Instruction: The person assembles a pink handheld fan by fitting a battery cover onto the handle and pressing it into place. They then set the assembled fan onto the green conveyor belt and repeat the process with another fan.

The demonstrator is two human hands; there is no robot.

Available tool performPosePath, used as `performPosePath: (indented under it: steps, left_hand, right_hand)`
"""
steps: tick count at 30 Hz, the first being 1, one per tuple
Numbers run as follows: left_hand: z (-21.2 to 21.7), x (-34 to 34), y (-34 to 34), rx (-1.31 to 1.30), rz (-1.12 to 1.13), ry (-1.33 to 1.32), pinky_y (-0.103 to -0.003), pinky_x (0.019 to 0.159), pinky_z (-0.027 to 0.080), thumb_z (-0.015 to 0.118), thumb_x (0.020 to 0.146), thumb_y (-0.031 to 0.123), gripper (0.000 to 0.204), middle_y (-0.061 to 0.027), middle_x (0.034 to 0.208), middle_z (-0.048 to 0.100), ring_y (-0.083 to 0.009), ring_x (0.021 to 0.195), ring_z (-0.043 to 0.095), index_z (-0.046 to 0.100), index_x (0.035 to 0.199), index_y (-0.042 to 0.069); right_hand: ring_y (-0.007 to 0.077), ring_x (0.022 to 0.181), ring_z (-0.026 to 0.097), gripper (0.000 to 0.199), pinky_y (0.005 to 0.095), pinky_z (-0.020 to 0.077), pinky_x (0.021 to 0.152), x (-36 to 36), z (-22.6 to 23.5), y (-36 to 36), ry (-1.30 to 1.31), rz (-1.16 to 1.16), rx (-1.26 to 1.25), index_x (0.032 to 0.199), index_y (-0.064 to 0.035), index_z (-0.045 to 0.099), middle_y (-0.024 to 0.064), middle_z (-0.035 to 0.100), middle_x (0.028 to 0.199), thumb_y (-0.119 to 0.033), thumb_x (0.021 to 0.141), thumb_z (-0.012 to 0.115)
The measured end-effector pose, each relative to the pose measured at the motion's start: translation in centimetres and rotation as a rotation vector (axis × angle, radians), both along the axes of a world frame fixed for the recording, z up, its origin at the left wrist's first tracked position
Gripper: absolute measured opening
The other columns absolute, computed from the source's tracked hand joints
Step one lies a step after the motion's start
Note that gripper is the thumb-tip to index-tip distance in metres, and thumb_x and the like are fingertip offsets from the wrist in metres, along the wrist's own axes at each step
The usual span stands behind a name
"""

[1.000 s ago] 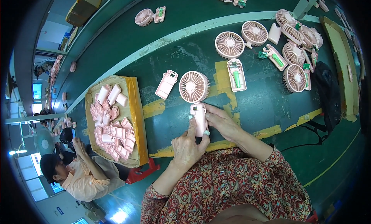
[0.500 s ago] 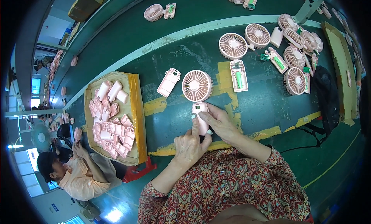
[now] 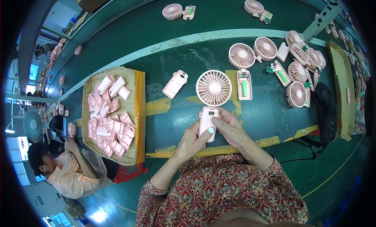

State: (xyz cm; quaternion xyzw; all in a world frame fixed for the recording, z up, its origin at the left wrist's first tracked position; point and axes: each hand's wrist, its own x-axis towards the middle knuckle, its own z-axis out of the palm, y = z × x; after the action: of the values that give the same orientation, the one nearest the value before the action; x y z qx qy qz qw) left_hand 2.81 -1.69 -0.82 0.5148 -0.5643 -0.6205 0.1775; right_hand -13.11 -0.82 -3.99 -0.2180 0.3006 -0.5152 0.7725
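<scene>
A pink handheld fan is held upright in front of me, its round grille away from me and a small dark display window near the top of its handle. My left hand wraps the lower left of the handle, thumb across its face. My right hand grips the right side, thumb near the window. Just left of the fan lies a loose pink handle shell. To the right lies an opened fan handle, its green insert showing, below a fan head.
On the left stands a cardboard box full of pink shells. More fans cluster at right beside a black bag. Two opened fans rest beyond the pale strip. A co-worker sits at far left holding a fan.
The fan has come up closer to me. My left hand has shifted from a pointing finger on the handle to a grip around it. The view has shifted slightly.
</scene>
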Motion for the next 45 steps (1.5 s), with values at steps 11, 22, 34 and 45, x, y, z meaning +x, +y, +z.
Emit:
performPosePath:
  steps: [11, 22, 34, 45]
  left_hand:
    - [0.8, -1.0, 1.3, -0.595, -0.056, -0.142, -0.033, 0.056, 0.052, 0.061, 0.083, 0.015, 0.027, -0.0136, 0.070, 0.065, -0.0246, 0.060, 0.066, 0.053, 0.098, -0.007]
    - [-2.1, -0.1, 0.7, -0.003, 0.055, 0.246, -0.025, 0.055, 0.049, 0.053, 0.093, 0.023, 0.024, -0.0070, 0.079, 0.063, -0.0111, 0.060, 0.058, 0.055, 0.097, 0.000]
    - [-2.4, 1.4, -1.4, 0.633, 0.186, 0.940, -0.025, 0.046, 0.043, 0.055, 0.090, 0.039, 0.045, -0.0187, 0.080, 0.062, -0.0177, 0.058, 0.057, 0.053, 0.106, -0.004]
    - [4.0, 3.7, -15.1, -0.484, 0.305, -0.075, -0.025, 0.051, 0.047, 0.053, 0.085, 0.019, 0.028, -0.0085, 0.073, 0.063, -0.0110, 0.059, 0.060, 0.056, 0.099, -0.005]
  right_hand:
    - [0.0196, 0.101, 0.057, 0.040, 0.0340, 0.0451, 0.093, 0.1, 2.0, 0.9, -0.007, -0.095, -0.016, 0.120, 0.0004, 0.047, 0.0126, 0.060, 0.107, -0.017, 0.087, 0.061]
    - [0.0092, 0.085, 0.057, 0.036, 0.0217, 0.0500, 0.063, 1.1, 1.3, 0.1, 0.184, -0.056, -0.035, 0.122, -0.0028, 0.045, 0.0072, 0.058, 0.110, -0.024, 0.093, 0.054]
    - [0.0170, 0.105, 0.056, 0.035, 0.0279, 0.0441, 0.091, -2.5, 1.6, -1.5, 0.535, -0.116, -0.210, 0.122, 0.0032, 0.048, 0.0132, 0.059, 0.114, -0.019, 0.095, 0.050]
    - [0.0356, 0.097, 0.059, 0.051, 0.0417, 0.0469, 0.084, -8.7, 2.9, -4.4, 1.624, -0.425, -0.158, 0.117, 0.0085, 0.049, 0.0260, 0.058, 0.108, -0.031, 0.086, 0.061]
